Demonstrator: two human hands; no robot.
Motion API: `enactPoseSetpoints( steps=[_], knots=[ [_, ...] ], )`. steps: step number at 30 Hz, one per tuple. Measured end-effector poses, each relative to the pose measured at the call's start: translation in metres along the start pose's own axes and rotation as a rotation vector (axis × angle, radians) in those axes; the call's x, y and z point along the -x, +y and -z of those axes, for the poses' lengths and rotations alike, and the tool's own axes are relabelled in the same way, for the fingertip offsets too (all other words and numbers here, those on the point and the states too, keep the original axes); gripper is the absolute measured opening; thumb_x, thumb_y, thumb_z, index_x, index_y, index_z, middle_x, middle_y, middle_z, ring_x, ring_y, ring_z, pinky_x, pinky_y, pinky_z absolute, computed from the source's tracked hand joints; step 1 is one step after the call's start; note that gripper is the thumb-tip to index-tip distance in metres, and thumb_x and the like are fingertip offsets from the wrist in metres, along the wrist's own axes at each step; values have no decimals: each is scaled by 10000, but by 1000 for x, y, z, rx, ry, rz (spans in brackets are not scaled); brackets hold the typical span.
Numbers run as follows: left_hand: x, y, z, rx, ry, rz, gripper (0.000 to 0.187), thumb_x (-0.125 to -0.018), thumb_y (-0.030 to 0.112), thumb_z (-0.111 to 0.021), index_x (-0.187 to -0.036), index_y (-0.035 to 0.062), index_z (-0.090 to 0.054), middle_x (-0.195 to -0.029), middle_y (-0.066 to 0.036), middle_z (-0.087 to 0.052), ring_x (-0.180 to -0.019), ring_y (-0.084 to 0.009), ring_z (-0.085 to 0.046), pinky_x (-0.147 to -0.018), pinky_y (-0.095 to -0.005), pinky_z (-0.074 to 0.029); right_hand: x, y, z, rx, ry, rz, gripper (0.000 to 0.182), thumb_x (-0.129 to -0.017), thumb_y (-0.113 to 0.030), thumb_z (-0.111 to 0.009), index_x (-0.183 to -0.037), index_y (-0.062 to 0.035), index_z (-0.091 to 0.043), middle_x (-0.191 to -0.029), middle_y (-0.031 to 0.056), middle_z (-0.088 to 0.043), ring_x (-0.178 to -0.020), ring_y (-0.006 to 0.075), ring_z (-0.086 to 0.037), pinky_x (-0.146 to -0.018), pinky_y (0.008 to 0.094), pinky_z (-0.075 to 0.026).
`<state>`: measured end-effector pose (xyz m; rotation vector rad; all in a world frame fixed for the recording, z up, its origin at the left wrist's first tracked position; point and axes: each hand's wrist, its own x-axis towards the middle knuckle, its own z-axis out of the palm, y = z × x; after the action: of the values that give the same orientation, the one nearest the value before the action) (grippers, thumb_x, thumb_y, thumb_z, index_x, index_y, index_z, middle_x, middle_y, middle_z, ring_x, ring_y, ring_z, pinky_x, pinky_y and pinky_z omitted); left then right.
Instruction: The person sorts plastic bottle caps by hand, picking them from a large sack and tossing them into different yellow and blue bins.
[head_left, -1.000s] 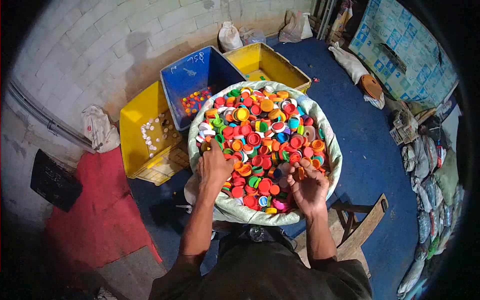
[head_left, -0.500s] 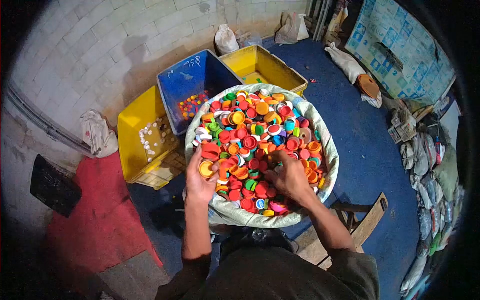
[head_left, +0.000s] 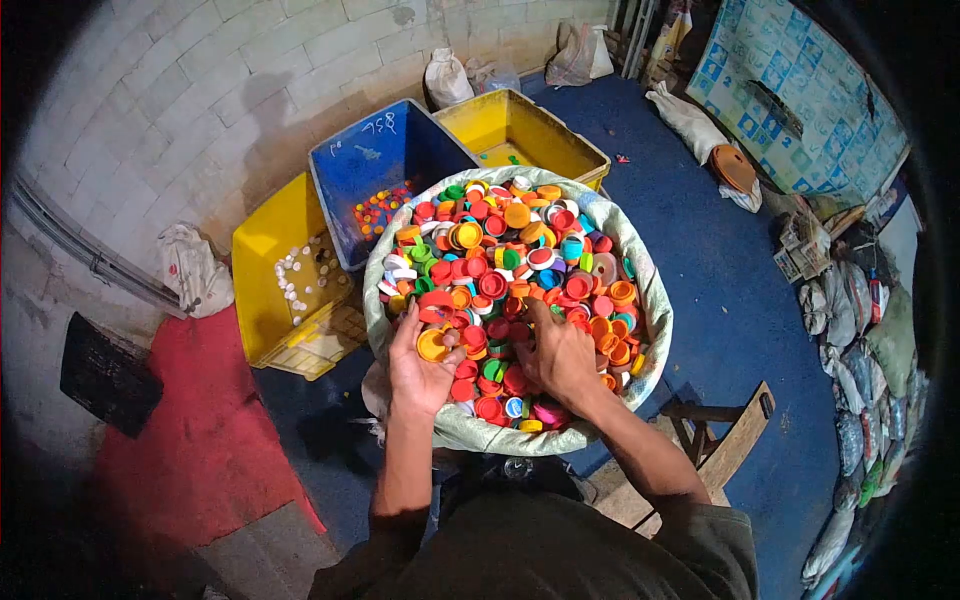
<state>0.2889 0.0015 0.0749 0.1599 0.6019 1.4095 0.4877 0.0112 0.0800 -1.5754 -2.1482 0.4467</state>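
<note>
In the middle of the frame, a pile of loose plastic bottle caps [head_left: 492, 285] fills a woven sack [head_left: 655, 300] with its pale rim folded outward. The left hand [head_left: 416, 374], at the left side of the pile, is curled around a yellow-orange cap [head_left: 431, 346], its open face turned up. A red cap [head_left: 436, 299] sits just above, by the fingertips; whether it is gripped too is unclear. The right hand [head_left: 562, 357] lies to the right of the pile's centre, palm down, fingertips bent in among the caps; I cannot tell whether they pinch one.

Each cap looks light and fairly stiff, likely to keep its shape under a firm pinch and unlikely to break if dropped. The smooth plastic may slide, and the caps probably roll and shift against their neighbours. The side wall seems the best hold, thumb opposite finger; on those lying open side up, a fingertip could hook inside the rim. The flat tops give less purchase. The sack's rim appears soft and would probably give if pressed.

A blue bin [head_left: 328, 190] stands at upper left, beyond the sack, with small caps inside.
</note>
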Motion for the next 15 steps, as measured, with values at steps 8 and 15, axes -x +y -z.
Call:
enactPoseSetpoints(
  steps=[8,15],
  knots=[
    [4,-12,-1,37,-4,34,384,-970,361,-477,-1229,83,-536,-997,-39,-580,-726,-127,-467,-541,-236,-358,3,-3,-7,86,3,-15,467,-792,-212,-652,-1186,-46,-462,-895,195,-658,-702,397,-656,-580,507,-505],
    [5,-20,-3,62,-13,18,386,-984,346,-441,-1257,88,-527,-983,-59,-584,-729,-145,-478,-548,-252,-377,3,0,-14,158,36,72,503,-772,-129,-603,-1241,-18,-457,-876,186,-656,-661,368,-661,-559,475,-518]
  ],
)
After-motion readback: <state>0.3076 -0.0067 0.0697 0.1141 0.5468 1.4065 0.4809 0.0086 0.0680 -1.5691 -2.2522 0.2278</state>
